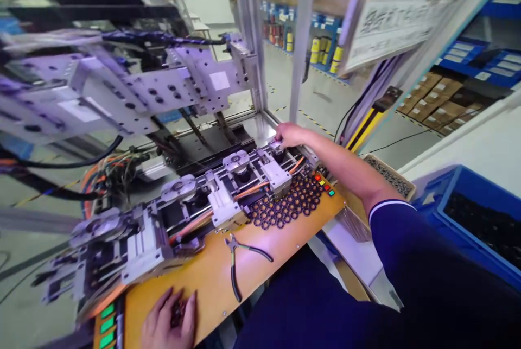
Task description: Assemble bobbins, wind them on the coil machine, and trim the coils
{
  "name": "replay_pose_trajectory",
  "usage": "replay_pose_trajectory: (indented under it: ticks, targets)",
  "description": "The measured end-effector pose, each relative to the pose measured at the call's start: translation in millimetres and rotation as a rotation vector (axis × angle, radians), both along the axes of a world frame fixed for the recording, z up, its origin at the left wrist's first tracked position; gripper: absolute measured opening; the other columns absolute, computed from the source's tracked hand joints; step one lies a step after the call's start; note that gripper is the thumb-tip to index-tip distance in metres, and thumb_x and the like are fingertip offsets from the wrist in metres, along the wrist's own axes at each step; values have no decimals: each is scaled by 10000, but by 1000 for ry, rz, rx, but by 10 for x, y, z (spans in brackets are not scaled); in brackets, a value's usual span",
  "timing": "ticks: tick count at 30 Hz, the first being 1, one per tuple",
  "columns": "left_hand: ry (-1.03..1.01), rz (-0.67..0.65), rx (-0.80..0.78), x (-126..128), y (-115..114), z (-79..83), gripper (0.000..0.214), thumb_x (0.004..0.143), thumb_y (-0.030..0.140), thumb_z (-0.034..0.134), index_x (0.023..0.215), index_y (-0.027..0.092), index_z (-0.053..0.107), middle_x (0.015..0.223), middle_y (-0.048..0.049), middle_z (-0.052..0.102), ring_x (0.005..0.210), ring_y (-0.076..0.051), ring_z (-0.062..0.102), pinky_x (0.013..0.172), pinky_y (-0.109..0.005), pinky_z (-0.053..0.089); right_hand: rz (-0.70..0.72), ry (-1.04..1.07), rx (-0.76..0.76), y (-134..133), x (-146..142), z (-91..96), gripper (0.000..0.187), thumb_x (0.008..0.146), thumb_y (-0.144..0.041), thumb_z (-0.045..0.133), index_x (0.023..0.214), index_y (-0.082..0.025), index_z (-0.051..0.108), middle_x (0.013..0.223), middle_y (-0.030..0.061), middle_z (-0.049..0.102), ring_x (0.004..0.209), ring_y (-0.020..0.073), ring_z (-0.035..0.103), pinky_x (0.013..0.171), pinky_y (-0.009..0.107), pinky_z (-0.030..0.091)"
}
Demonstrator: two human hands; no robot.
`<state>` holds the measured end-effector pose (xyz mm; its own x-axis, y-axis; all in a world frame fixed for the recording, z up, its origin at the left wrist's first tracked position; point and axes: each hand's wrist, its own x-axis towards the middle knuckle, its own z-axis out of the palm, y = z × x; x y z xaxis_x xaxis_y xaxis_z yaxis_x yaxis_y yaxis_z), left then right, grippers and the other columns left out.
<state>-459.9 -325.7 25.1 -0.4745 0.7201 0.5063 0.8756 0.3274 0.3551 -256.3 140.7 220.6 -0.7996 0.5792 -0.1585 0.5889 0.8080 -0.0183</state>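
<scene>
My right hand (pixel 290 134) reaches out to the far end of the machine's fixture row and pinches a small dark part at the last round holder (pixel 278 149). My left hand (pixel 170 319) rests on the orange bench top (pixel 211 278) near its front edge, fingers curled round a clump of small dark rings (pixel 178 312). A pile of several dark rings (pixel 291 202) lies on the bench between the fixtures and my right forearm. Two more round holders (pixel 237 162) (pixel 178 187) sit along the row.
Pliers (pixel 236 262) lie on the bench in front of me. Green buttons (pixel 106 324) sit at the left front, coloured buttons (pixel 323 183) at the right. A blue bin of dark parts (pixel 480 219) and a cardboard tray (pixel 391 175) stand to the right. Machine arms and cables hang at left.
</scene>
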Motion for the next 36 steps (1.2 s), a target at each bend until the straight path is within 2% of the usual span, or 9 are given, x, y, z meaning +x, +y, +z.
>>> replay_pose_trajectory:
  ticks: [5, 9, 11, 14, 17, 19, 23, 30, 36]
  targets:
    - [-83, 48, -39, 18, -57, -65, 258, 883, 421, 601, 984, 187, 645, 1094, -166, 682, 987, -319, 654, 898, -488, 527, 82, 133, -50, -83, 52, 277, 161, 841, -239, 721, 876, -82, 709, 999, 79, 713, 936, 194, 671, 878, 305, 513]
    - [-169, 85, -32, 19, -88, -132, 284, 877, 429, 607, 1020, 189, 654, 1124, -158, 685, 1041, -318, 649, 955, -488, 505, 264, 305, -63, -742, 27, 353, 102, 882, -212, 659, 857, -125, 705, 1265, 111, 617, 1149, 235, 602, 1014, 405, 467]
    - [-204, 84, -27, 13, -100, -134, 331, 863, 428, 625, 1088, 184, 639, 1156, -153, 681, 1082, -316, 641, 989, -487, 493, 479, 433, -173, -1311, -68, 128, 110, 918, -234, 634, 947, -160, 709, 1263, 91, 606, 1188, 211, 567, 1041, 397, 452]
    - [-244, 57, -17, 10, -133, -99, 521, 848, 410, 632, 1291, 154, 534, 1286, -175, 621, 1212, -322, 589, 1053, -485, 465, 736, 418, -346, -2251, -361, -520, 140, 959, -180, 569, 985, -157, 704, 1069, 72, 658, 1017, 150, 603, 915, 290, 497]
    - [-266, 18, -20, 17, -195, -46, 654, 845, 360, 594, 1426, 132, 397, 1406, -199, 524, 1328, -333, 507, 1104, -496, 430, 798, 340, -360, -2956, -739, -1182, 51, 863, -166, 688, 813, -158, 689, 887, 52, 666, 851, 168, 605, 788, 286, 501]
    - [-274, -17, -40, 25, -247, -15, 692, 830, 324, 584, 1458, 143, 356, 1446, -194, 490, 1356, -336, 484, 1114, -501, 423, 771, 346, -338, -3198, -880, -1442, 20, 869, -143, 664, 860, -146, 682, 932, 81, 671, 872, 192, 602, 786, 314, 493]
    - [-275, -62, -75, 58, -303, 14, 733, 826, 381, 629, 1471, 176, 350, 1468, -188, 477, 1363, -352, 481, 1105, -511, 436, 730, 449, -305, -3217, -616, -1539, 111, 904, -212, 634, 998, -161, 662, 1131, 113, 656, 1034, 216, 591, 888, 344, 483]
    - [-250, 44, -24, 138, -71, -26, 645, 864, 484, 609, 1392, 136, 482, 1388, -244, 519, 1270, -436, 530, 1052, -615, 427, 358, 568, -137, -2494, 393, -1545, 152, 928, -163, 559, 1044, -141, 655, 1027, 133, 662, 969, 242, 600, 868, 407, 503]
    - [-240, 69, -5, 172, -19, -10, 760, 852, 532, 609, 1438, 83, 430, 1384, -262, 529, 1299, -433, 511, 1082, -595, 417, 149, 602, -111, -2213, 434, -1751, 143, 895, -172, 615, 1026, -148, 668, 1040, 103, 629, 995, 231, 570, 914, 421, 493]
